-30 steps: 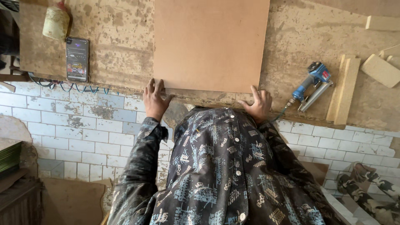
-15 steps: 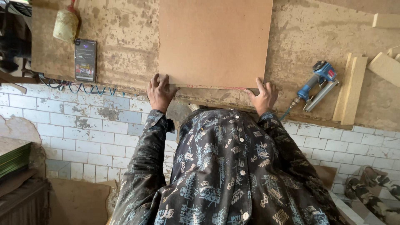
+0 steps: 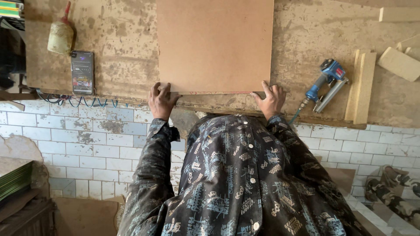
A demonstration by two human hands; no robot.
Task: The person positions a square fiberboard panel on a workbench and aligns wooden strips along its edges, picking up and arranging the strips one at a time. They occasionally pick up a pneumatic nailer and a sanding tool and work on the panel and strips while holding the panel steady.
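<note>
A square brown fibreboard panel (image 3: 215,43) lies flat on a worn, glue-stained workbench (image 3: 122,48). My left hand (image 3: 161,101) grips the panel's near left corner, fingers curled over its edge. My right hand (image 3: 271,98) holds the near right corner the same way. Both arms wear dark patterned sleeves, and my patterned shirt (image 3: 245,175) fills the lower middle of the view. The panel's near edge sits close to the bench's front edge.
A phone (image 3: 82,72) and a glue bottle (image 3: 60,36) lie on the bench's left side. A blue pneumatic nail gun (image 3: 326,83) and wood strips (image 3: 362,87) lie to the right. White-tiled floor (image 3: 87,140) is below the bench; stacked boards (image 3: 15,181) stand at lower left.
The view has shifted a little, and both hands stay on the panel's near corners. The panel looks slightly farther onto the bench.
</note>
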